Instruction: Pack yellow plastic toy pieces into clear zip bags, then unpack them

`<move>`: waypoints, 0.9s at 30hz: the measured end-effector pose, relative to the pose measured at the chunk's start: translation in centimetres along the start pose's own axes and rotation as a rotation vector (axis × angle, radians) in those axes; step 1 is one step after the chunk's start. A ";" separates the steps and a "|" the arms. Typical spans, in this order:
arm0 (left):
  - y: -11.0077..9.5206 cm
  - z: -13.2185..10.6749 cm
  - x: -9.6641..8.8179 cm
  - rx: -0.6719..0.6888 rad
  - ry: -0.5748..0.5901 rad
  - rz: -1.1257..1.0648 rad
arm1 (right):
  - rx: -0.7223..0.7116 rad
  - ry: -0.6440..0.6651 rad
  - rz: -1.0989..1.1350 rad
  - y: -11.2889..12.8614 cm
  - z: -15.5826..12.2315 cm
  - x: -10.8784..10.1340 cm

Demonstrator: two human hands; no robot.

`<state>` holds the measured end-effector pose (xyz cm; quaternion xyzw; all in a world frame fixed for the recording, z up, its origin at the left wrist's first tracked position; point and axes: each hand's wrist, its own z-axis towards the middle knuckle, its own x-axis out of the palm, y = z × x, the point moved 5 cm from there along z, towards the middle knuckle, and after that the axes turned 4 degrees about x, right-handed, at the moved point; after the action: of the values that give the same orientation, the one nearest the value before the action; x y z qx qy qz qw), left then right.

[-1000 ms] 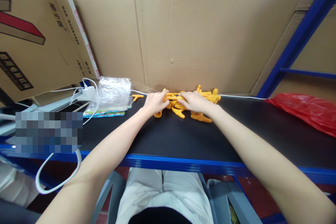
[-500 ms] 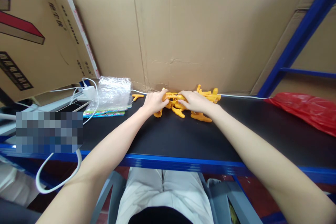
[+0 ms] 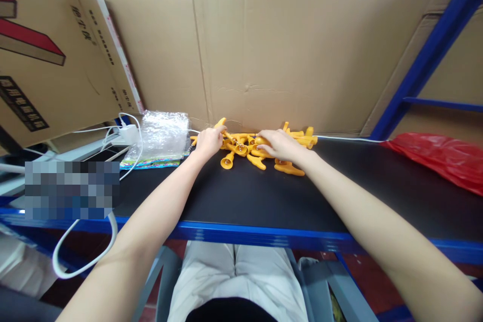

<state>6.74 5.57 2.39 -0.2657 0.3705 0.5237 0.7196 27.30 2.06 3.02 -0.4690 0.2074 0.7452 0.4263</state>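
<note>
Yellow plastic pieces lie in a loose heap at the back of the black tabletop (image 3: 260, 196). Some have flared, horn-like mouths, such as the front flared piece (image 3: 227, 162); others look like curved handles, such as the handle-shaped piece (image 3: 290, 168). My left hand (image 3: 210, 142) is closed at the heap's left side on a yellow piece (image 3: 220, 123) whose end sticks up past the fingers. Over the heap's right part lies my right hand (image 3: 279, 145), fingers and thumb closed around a yellow piece (image 3: 261, 140); its fingertips are partly hidden.
Clear plastic bags (image 3: 162, 133) are stacked left of the heap, beside a white charger (image 3: 129, 133) with cables. A red plastic bag (image 3: 437, 161) lies at the right. Cardboard (image 3: 271, 50) stands behind, and a blue rail (image 3: 260, 233) edges the table's front.
My left hand has shifted left, uncovering flared pieces at the heap's left, and a yellow end now points up from its fingers. My right hand has stayed about where it was.
</note>
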 end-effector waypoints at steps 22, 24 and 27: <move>8.5 -0.4 6.0 -0.142 0.163 -0.063 | 0.034 0.098 0.066 1.0 -0.3 3.1; 8.8 -0.5 6.6 -0.136 0.207 -0.069 | 0.034 0.102 0.075 1.0 -0.3 3.1; 9.3 -0.6 7.6 -0.132 0.281 -0.086 | 0.025 0.094 0.079 1.0 -0.3 3.0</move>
<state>-0.89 12.25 -4.06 -0.3988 0.4204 0.4734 0.6635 26.00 2.62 0.18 -0.4895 0.2549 0.7358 0.3924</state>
